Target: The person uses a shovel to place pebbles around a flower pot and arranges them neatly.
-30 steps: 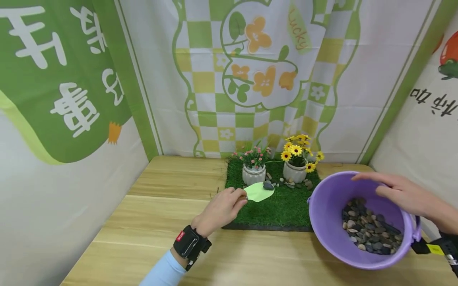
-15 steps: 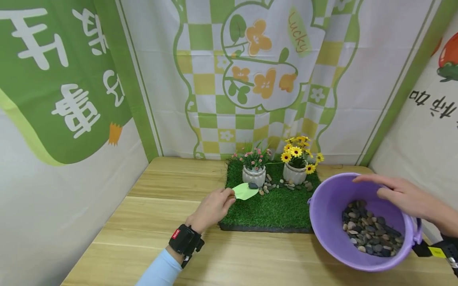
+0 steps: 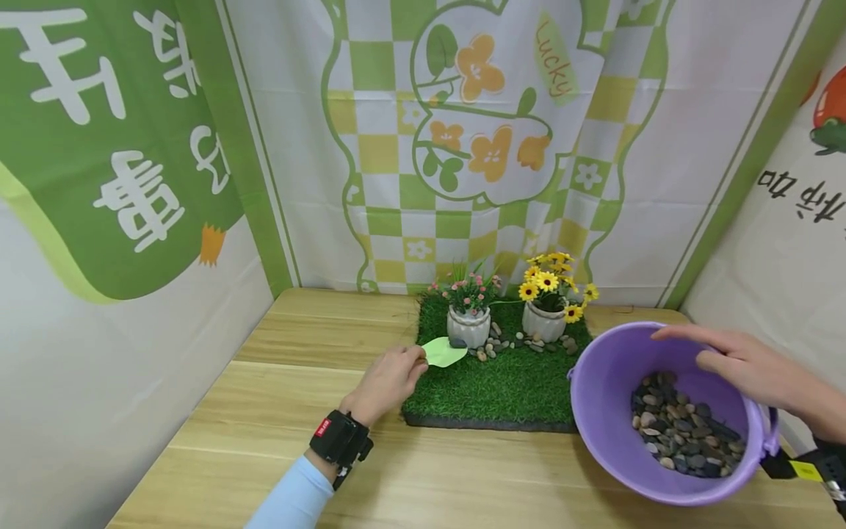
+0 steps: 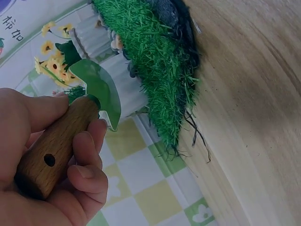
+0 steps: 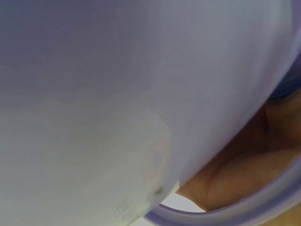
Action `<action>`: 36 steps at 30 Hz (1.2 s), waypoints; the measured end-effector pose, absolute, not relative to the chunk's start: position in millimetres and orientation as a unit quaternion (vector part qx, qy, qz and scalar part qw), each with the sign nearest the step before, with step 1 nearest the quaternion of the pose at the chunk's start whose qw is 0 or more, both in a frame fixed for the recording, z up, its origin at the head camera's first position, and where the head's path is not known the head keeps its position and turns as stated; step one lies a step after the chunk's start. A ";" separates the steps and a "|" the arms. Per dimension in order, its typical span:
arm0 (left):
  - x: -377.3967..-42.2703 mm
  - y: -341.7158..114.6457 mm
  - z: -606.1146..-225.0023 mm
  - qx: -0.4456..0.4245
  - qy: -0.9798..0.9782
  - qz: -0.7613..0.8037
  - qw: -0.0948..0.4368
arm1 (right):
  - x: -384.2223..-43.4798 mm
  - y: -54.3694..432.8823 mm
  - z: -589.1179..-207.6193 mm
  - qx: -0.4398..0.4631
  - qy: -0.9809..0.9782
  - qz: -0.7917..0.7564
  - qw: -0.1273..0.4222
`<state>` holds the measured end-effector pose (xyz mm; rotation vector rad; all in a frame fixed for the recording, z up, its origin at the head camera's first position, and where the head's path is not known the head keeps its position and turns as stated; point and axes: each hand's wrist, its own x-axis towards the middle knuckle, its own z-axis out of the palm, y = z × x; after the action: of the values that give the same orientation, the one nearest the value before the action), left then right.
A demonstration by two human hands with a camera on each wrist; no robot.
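My left hand [image 3: 386, 378] grips the wooden handle of a small trowel [image 4: 61, 143], fingers curled round it. The trowel's light green blade [image 3: 441, 353] is level above the left part of the artificial turf [image 3: 515, 389]. One dark stone [image 3: 457, 343] sits at the blade's tip, just in front of the left white flowerpot [image 3: 469, 330] with pink flowers. With my right hand [image 3: 747, 364] I hold the rim of a purple bucket [image 3: 598, 404], which is tilted towards me. Many pebbles [image 3: 687, 430] lie inside it. Bucket wall fills most of the right wrist view.
A second white pot [image 3: 543, 323] with yellow flowers [image 3: 547, 279] stands to the right on the turf. Several small stones [image 3: 489, 349] lie around the pots. Below is a wooden table [image 3: 317, 330], with printed cloth [image 3: 297, 147] behind and at both sides.
My left hand has moved the trowel and its dark stone leftwards, from right of the pink-flower pot to its front left. Small stones near that pot are now uncovered. The right hand and bucket stay put.
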<state>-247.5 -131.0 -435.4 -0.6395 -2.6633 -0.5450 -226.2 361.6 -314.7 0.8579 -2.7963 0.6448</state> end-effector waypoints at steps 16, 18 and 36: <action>-254.4 -131.4 -431.2 -0.230 -0.945 -0.171 0.160 | -226.0 360.8 -315.4 0.287 -0.931 0.213 0.072; -255.6 -130.5 -428.4 -0.237 -0.943 -0.173 0.157 | -226.1 361.4 -315.7 0.287 -0.931 0.215 0.071; -241.7 -132.8 -396.4 -0.230 -0.946 -0.175 0.148 | -225.9 362.7 -317.2 0.307 -0.923 0.213 0.090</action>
<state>-241.7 -132.8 -396.4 -0.6627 -2.7208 -0.5033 -225.9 362.7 -317.2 0.9136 -2.7447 0.6330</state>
